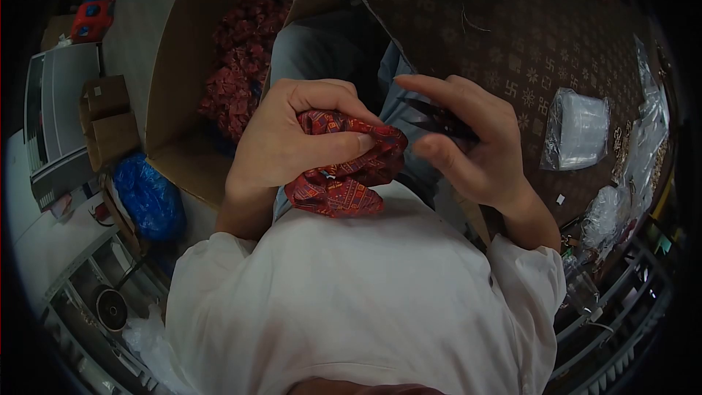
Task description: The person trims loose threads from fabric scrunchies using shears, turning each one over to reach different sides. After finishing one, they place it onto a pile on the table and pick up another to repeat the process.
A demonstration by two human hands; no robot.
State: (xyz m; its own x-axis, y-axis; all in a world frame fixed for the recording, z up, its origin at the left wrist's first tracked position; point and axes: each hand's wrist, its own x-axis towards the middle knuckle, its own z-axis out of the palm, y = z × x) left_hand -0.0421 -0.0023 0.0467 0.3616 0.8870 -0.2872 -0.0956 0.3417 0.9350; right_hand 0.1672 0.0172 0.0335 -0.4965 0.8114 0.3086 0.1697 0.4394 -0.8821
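My left hand [292, 135] is closed on a small sewn piece of red patterned fabric [340, 194], thumb on top and fingers curled behind it. The cloth is bunched and hangs over the front of my white shirt. To its right, my right hand [472, 139] holds dark thread snips [439, 118] in the palm. Their pointed blades face the fabric and stand a little apart from it. The index finger reaches out above the blades and the thumb lies below. The rest of the grip is hidden.
An opened cardboard box [175, 88] at the left holds a heap of similar red fabric pieces [245, 66]. On the dark patterned table cover [475, 22] lies a stack of clear plastic bags [578, 128]. A blue plastic bag [148, 196] and a brown carton [110, 117] stand further left.
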